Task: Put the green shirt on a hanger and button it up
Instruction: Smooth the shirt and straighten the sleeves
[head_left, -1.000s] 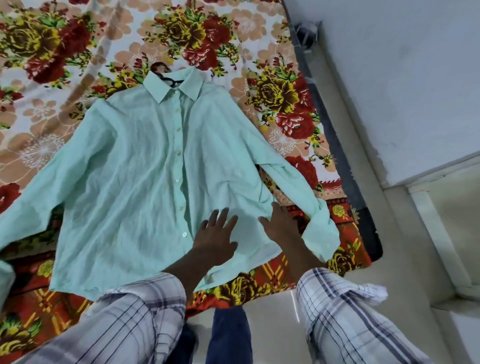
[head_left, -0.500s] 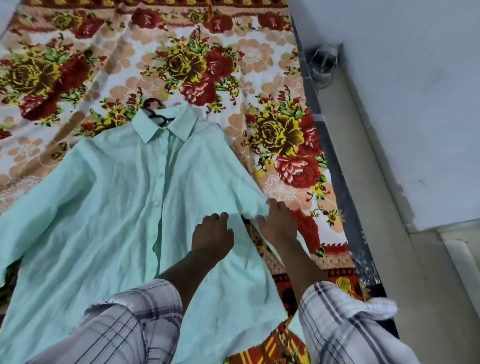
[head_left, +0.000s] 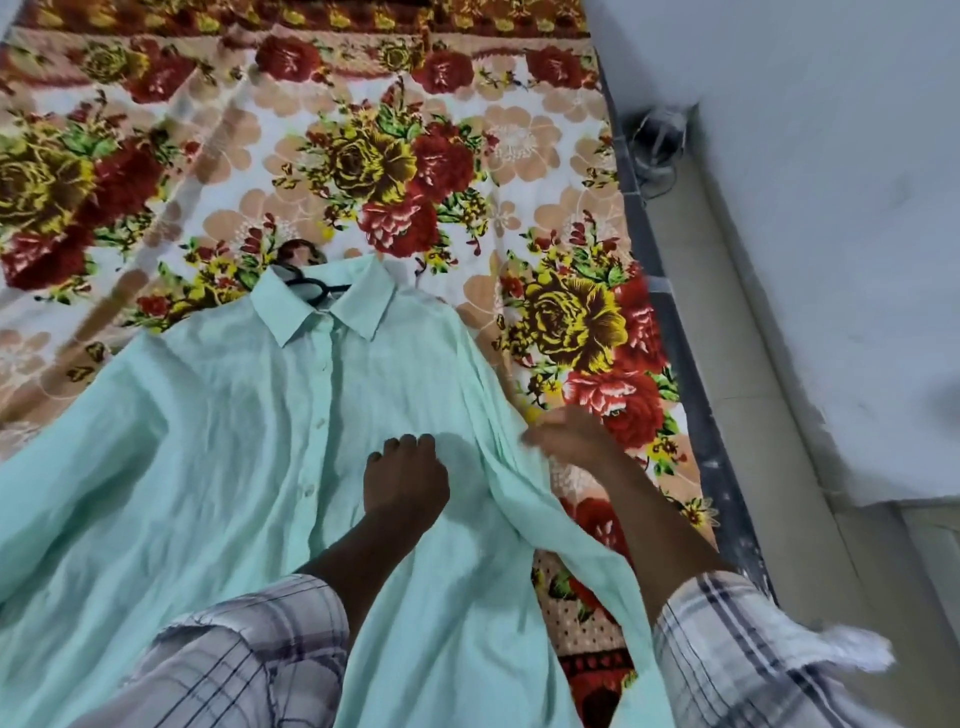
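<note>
pressing down on the shirt (head_left: 223, 467), my left hand (head_left: 405, 480) lies knuckles up with its fingers (head_left: 410, 444) curled under, just right of the buttons (head_left: 310, 488); that grip holds nothing. my right hand (head_left: 569, 434) is blurred at the shirt's right edge, where the sleeve (head_left: 582, 551) begins, and i cannot tell whether its grip pinches the cloth. the shirt lies flat, front up and buttoned, on the floral bed (head_left: 363, 156), with the hanger (head_left: 306, 283) showing dark inside the collar (head_left: 322, 306).
</note>
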